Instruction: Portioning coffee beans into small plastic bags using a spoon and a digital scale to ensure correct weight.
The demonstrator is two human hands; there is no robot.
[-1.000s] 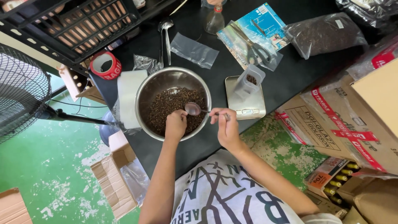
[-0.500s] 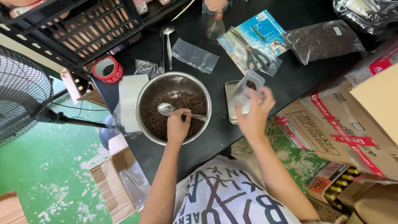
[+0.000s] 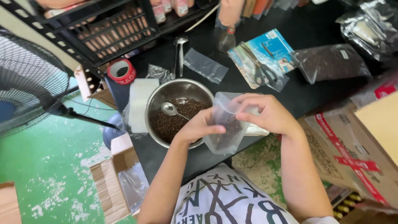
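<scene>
Hands, the left hand [image 3: 198, 128] and right hand [image 3: 269, 114], squeezed shut on a soft, light plastic bag [image 3: 226, 126], gripping it by its top edges.

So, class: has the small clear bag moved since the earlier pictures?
Yes. The clear bag left the scale; both hands now hold it beside the steel bowl.

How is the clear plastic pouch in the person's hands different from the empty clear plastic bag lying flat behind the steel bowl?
The clear plastic pouch is held up off the table by the left hand and right hand; the empty clear plastic bag lies flat on the black table, untouched. The pouch holds some dark grains at its bottom; the flat bag holds nothing. Both are transparent plastic.
</scene>
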